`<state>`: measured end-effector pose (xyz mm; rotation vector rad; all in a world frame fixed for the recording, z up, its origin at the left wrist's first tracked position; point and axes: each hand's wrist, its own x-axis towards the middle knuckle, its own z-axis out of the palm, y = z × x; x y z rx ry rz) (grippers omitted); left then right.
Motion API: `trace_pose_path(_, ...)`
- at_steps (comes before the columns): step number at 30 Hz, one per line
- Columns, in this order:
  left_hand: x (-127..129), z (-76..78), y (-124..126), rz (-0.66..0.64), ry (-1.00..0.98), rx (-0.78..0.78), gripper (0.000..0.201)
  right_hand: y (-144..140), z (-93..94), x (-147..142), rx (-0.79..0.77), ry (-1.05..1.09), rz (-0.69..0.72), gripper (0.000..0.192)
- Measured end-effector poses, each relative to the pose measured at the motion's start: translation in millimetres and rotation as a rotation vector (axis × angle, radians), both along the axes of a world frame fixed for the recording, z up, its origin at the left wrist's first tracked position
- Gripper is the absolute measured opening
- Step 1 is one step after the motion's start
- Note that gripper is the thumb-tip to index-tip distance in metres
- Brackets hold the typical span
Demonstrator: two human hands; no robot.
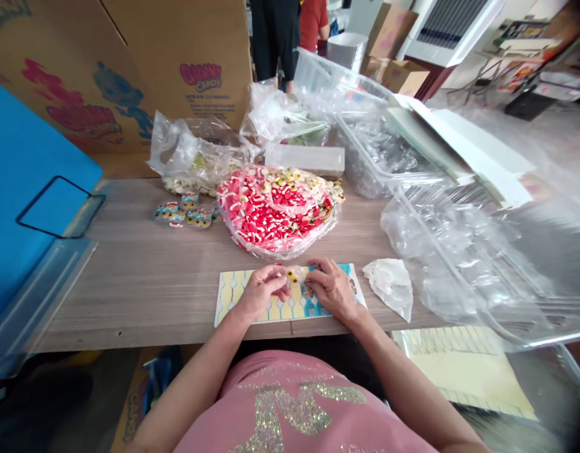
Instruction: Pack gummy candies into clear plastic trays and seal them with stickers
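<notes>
Over the front of the table, a small clear plastic container (294, 274) with yellow eye-shaped gummies in it sits between my two hands. My left hand (265, 288) is closed at its left side, thumb and fingertips pinched together. Bent fingers of my right hand (334, 290) close on its right side; their tips partly hide the grip. Both hands are above a yellow and blue sheet of printed labels (283, 311) lying flat on the wood. Just beyond is a plastic bag (275, 214) heaped with red-and-white gummies and eye gummies.
Several labelled candy packs (190, 212) lie left of the bag. A crumpled white paper (391, 286) is by my right hand. Clear plastic trays (464, 264) crowd the right side. A cardboard box (177, 63) and a blue panel (30, 182) stand at back and left. Two people (290, 38) stand beyond.
</notes>
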<state>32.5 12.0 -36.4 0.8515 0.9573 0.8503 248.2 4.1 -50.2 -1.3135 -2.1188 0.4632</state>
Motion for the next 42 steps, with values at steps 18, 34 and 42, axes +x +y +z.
trace_pose_path(18, -1, 35.2, 11, -0.239, 0.003, -0.031, 0.022, 18, 77.8, -16, -0.398, 0.406, 0.184, 0.008)
trace_pose_path(34, 1, 35.8, 12, -0.219, -0.083, -0.143, 0.033, 17, 54.4, -36, -0.321, 0.501, 0.090, 0.008)
trace_pose_path(42, 1, 31.9, 9, -0.147, -0.099, -0.193, 0.026, 11, 51.6, -43, -0.212, 0.452, 0.038, 0.009)
